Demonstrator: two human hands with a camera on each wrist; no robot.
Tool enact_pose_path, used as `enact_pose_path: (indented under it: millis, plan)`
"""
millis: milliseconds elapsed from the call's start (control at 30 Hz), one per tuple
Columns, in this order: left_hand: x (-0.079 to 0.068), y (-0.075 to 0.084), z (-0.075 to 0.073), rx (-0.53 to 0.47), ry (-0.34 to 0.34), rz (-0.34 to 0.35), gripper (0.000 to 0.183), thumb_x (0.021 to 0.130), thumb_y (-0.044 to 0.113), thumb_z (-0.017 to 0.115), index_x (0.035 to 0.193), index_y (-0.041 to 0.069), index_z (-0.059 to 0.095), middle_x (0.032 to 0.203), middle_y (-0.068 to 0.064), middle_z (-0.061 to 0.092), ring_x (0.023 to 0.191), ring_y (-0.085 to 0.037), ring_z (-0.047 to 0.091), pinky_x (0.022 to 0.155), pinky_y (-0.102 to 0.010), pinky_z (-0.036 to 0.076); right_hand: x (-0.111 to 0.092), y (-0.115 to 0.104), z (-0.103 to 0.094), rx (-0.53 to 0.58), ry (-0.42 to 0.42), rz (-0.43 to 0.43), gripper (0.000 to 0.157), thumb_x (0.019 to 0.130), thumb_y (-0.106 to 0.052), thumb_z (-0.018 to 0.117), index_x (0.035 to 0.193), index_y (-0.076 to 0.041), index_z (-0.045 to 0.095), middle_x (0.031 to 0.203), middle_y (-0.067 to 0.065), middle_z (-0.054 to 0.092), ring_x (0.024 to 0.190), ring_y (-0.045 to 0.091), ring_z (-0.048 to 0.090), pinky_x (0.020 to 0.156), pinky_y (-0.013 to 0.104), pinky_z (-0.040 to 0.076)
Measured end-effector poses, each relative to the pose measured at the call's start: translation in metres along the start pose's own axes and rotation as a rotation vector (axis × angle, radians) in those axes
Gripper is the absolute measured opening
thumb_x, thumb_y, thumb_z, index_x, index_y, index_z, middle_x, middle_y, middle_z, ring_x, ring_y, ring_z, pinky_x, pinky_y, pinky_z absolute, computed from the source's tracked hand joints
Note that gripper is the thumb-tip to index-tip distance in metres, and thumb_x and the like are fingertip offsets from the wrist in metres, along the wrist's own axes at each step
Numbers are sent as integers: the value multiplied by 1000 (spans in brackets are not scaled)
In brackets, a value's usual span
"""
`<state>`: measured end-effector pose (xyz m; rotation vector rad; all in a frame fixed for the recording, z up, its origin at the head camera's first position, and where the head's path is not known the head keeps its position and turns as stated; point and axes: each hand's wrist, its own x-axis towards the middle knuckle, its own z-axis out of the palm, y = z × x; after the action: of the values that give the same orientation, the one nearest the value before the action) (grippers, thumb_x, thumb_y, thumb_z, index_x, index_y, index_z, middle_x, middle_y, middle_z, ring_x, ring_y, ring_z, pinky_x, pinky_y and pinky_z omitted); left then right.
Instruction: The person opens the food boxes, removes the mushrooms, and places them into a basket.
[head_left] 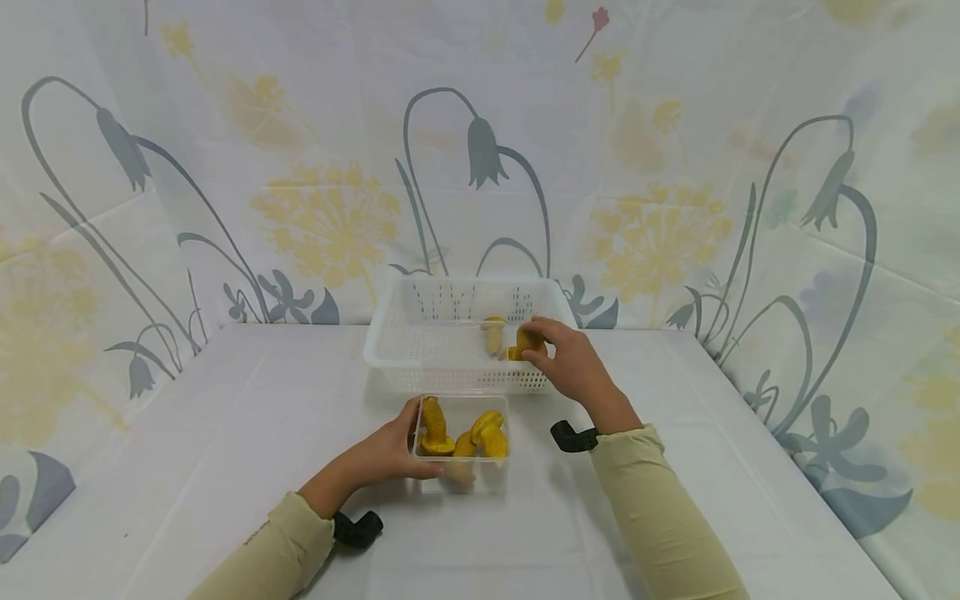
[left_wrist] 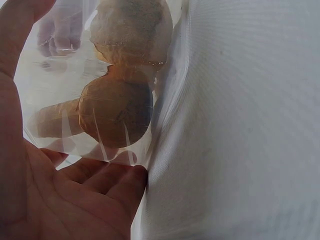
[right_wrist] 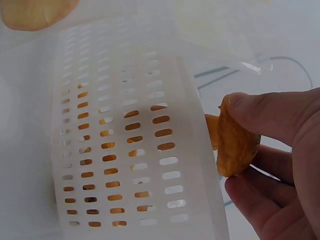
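Note:
My left hand [head_left: 382, 452] grips the left side of a clear plastic box [head_left: 462, 458], thumb toward me and fingers on the far side. Several yellow-brown mushrooms [head_left: 435, 427] lie inside it; through the box wall, the left wrist view shows a round mushroom cap [left_wrist: 117, 107]. Farther back, my right hand [head_left: 573, 362] pinches a mushroom [right_wrist: 237, 142] between thumb and fingers, just over the near rim of a white perforated basket [head_left: 450, 381]. Another mushroom [head_left: 492, 335] is visible in the basket. Orange-brown shapes show through its slots in the right wrist view.
Both stand on a white-covered table [head_left: 285, 400], the basket directly behind the box. A printed floral cloth [head_left: 480, 217] hangs behind and along the sides. A black device [head_left: 573, 437] sits on the right wrist, and another black device [head_left: 358, 530] on the left.

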<state>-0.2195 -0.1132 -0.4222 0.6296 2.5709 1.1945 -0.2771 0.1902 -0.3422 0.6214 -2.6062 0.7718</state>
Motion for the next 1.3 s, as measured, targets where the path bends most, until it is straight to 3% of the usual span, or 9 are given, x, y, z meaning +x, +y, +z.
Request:
enact_pose_path:
  millis: [300, 733, 1300]
  plan:
    - [-1, 2, -1, 4, 5, 3, 114, 70, 53, 82, 152, 15, 13, 156, -15, 30, 140, -32, 36, 114, -54, 29, 1, 3, 5, -14, -6, 1, 38, 89, -20, 71, 125, -10, 63, 138, 14, 56, 124, 32, 56, 103, 48, 46]
    - [-1, 1, -1, -5, -6, 7, 113, 71, 51, 81, 153, 15, 11, 157, -14, 27, 142, -32, 34, 115, -54, 28, -1, 4, 5, 15, -3, 5, 31, 92, -19, 66, 121, -11, 64, 137, 11, 56, 109, 34, 65, 93, 46, 53]
    - [-2, 1, 0, -3, 2, 5, 112, 70, 51, 82, 152, 17, 14, 155, -12, 32, 138, -30, 38, 114, -54, 29, -1, -4, -1, 6, 9, -27, 26, 92, -20, 67, 116, -12, 67, 125, 7, 63, 103, 33, 64, 91, 45, 52]
